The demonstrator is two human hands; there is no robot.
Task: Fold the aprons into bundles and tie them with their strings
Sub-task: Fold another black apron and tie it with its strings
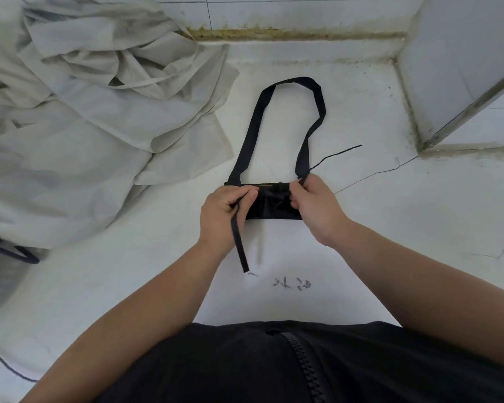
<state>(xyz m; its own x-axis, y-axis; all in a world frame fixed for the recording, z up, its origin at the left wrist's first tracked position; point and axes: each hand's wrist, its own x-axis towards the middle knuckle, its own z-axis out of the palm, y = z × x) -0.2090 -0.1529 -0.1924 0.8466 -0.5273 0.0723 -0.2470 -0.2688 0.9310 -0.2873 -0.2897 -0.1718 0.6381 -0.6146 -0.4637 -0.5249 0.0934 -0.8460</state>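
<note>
Now both forearms reach forward; left hand (224, 216) pinches one string (240, 245), right hand (317, 205) another, over the black bundle (271, 209).

The left hand (227, 210) and the right hand (317, 205) cover both ends of the black apron bundle (269, 205). The black string (239, 242) in the left hand and the thin string (335, 154) pinched by the right hand slip under the fingers, so how they join the dark knot cannot be told. The pile of pale aprons (85, 112) runs off the left and top edges of the frame, a dark cord (12, 370) at the lower left is cut off too, and the small grey marks (293, 283) below the hands are too smudged to read.
</note>
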